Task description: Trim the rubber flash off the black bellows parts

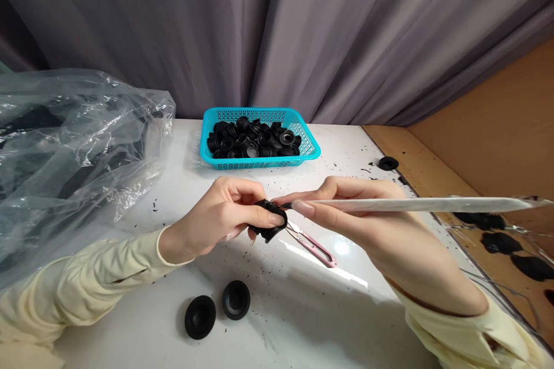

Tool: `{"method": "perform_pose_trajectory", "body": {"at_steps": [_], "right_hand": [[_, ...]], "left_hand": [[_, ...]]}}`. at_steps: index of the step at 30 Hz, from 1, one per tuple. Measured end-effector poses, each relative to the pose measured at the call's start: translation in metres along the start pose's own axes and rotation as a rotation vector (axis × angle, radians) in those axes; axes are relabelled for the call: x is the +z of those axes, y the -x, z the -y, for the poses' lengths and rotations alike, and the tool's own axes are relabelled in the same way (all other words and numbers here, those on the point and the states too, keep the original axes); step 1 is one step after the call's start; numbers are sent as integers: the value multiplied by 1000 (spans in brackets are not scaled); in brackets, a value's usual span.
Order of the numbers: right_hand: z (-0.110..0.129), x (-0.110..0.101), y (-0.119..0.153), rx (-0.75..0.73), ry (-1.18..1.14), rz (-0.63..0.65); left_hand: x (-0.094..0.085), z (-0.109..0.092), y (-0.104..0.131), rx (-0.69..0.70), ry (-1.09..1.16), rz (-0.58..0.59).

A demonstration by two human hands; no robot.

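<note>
Left hand [223, 213]: pinched the work tight at centre frame, with thumb on top and fingers beneath.
Black piece [272, 232]: sat bent in that pinch, at the centre of the frame; looked rubbery, so probably light, soft and springy, hardly fragile; seemed best taken by the thick edge, well away from the point opposite.
Right hand [363, 228]: gripped a pale tool [415, 205] between thumb and fingers, right of centre.
Tool tip [286, 206]: ended dark and narrow at the black piece's right side; impossible to tell touching from just short.
Pink snips [318, 249]: lay just right of and below centre, beneath the hands.
Two black caps [200, 318]: rested side by side, lower left of centre; likely squeezable at the rim.
Blue basket [315, 151]: stood upper centre, loaded with ribbed black parts [242, 141].
Lone black ring [388, 163]: lay right of the basket.
Clear plastic bag [86, 144]: spread across the left of the frame.
</note>
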State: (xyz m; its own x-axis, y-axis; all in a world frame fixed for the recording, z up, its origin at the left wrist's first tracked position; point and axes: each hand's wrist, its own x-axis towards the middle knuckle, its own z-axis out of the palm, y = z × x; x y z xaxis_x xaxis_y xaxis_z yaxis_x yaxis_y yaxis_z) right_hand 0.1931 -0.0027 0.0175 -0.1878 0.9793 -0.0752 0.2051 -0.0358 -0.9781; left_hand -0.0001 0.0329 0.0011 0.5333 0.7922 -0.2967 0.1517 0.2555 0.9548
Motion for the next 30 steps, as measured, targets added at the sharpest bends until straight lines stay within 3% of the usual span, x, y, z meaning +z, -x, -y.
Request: {"method": "perform_pose_trajectory", "body": {"at_steps": [17, 30], "right_hand": [[0, 3, 1, 6, -25, -6], [-10, 5, -2, -206, 64, -18]], "left_hand": [[0, 1, -1, 24, 46, 9], [1, 3, -2, 32, 57, -13]]}}
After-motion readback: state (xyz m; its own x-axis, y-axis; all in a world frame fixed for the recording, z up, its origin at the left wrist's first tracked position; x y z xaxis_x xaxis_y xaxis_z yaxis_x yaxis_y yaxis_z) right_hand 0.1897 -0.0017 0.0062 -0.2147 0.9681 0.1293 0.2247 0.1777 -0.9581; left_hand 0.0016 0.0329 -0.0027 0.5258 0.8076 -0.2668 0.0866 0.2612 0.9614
